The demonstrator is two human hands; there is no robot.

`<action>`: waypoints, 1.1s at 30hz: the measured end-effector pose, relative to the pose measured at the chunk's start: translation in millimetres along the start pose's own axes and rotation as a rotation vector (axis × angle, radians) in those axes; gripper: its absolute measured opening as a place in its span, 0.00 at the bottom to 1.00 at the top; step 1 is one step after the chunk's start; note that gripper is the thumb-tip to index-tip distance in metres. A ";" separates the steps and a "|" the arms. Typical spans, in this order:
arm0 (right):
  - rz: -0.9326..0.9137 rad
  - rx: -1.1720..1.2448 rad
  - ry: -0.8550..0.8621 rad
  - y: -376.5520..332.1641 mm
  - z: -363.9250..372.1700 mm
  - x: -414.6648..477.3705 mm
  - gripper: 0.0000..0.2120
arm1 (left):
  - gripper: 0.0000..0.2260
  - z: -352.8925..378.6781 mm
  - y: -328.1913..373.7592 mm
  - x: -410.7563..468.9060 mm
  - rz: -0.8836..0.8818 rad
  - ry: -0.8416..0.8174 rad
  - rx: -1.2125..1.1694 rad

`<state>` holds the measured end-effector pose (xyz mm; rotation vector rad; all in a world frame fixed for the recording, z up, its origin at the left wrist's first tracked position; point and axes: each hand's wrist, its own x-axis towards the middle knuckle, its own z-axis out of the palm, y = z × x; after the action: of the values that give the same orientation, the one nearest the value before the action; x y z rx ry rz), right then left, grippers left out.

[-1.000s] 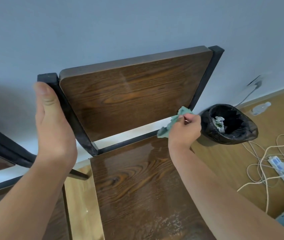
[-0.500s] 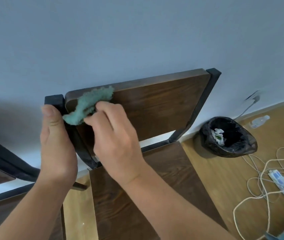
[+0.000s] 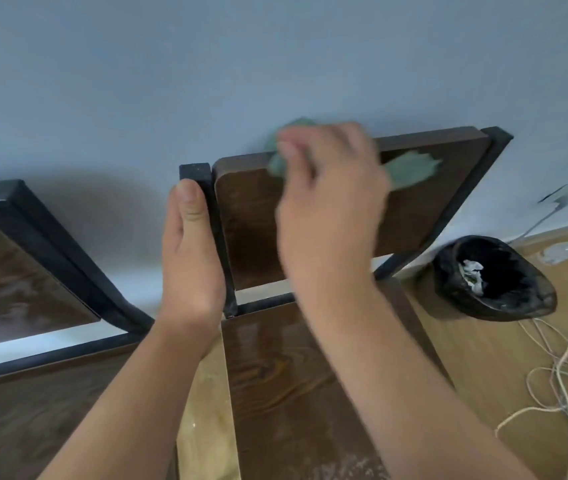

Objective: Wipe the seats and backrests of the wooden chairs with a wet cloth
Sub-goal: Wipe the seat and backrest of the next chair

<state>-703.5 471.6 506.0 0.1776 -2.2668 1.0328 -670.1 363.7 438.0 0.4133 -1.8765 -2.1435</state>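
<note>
A dark wooden chair with a black metal frame stands against the wall; its backrest [image 3: 424,209] and glossy seat [image 3: 275,382] face me. My left hand [image 3: 189,258] grips the backrest's left frame post. My right hand [image 3: 327,209], blurred by motion, presses a green cloth [image 3: 410,168] against the upper part of the backrest, near its top edge. Part of the cloth sticks out above my fingers and part to the right of my hand.
A second wooden chair [image 3: 26,278] stands close on the left. A bin lined with a black bag [image 3: 493,282] sits on the floor to the right. Loose cables [image 3: 552,375], a plug strip and a plastic bottle [image 3: 562,251] lie on the wooden floor beyond it.
My right hand carried the cloth from the backrest's lower right corner up to its top left, then swept it rightward along the top. My left hand stayed on the post; the view shifted right.
</note>
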 end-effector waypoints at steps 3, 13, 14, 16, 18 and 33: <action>-0.110 0.218 0.002 -20.2 30.7 -42.7 0.11 | 0.30 -5.4 -2.8 3.2 0.022 -0.100 -0.099; -0.071 -0.181 -0.597 87.8 53.1 -152.1 0.09 | 0.33 -10.1 -2.7 8.9 -0.077 -0.059 -0.101; 0.062 -0.176 -0.588 90.6 53.7 -149.5 0.07 | 0.32 -9.6 -3.2 9.1 -0.073 -0.053 -0.107; 0.311 -0.140 -0.509 95.0 52.3 -138.5 0.07 | 0.30 -7.9 -4.2 9.1 -0.072 -0.044 -0.116; 0.579 -0.025 -0.455 91.0 48.3 -131.5 0.06 | 0.28 -8.0 -4.4 9.1 -0.058 -0.042 -0.121; 1.385 0.638 0.346 149.4 -18.8 -53.9 0.05 | 0.32 -6.3 -10.1 10.4 -0.035 -0.037 -0.131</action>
<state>-706.1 580.1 388.5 -1.3629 -1.4555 2.1765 -677.4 355.4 426.8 0.3838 -1.7471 -2.2963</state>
